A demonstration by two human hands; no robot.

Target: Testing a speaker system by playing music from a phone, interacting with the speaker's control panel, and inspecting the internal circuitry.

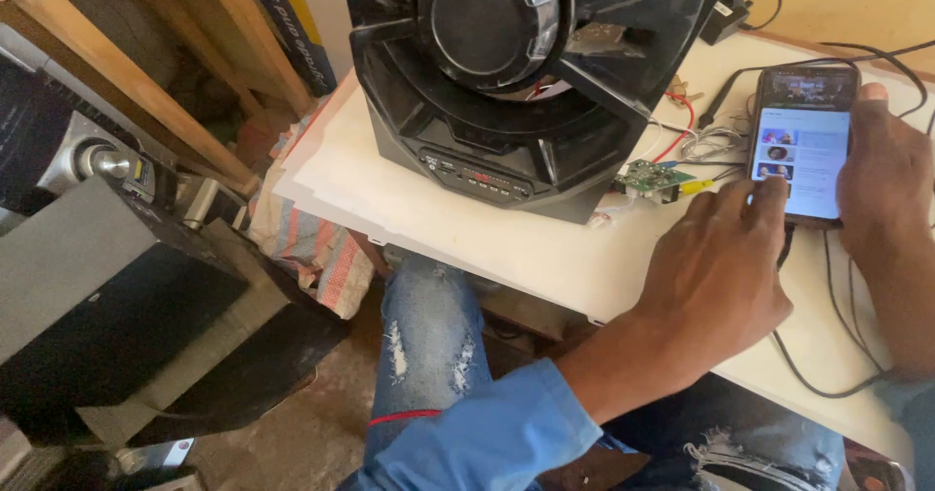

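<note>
The left hand [716, 272] lies nearest, its palm down on the white table [545, 247], with the fingers stretched forward and one fingertip touching the lower left corner of the smartphone [801, 140]. The right hand [884, 184] holds the right edge of the phone, the thumb along its side. The phone lies flat, its screen lit. Just to its left is a small green circuit board [651, 176] with loose wires. Behind stands a black speaker [516, 72].
</note>
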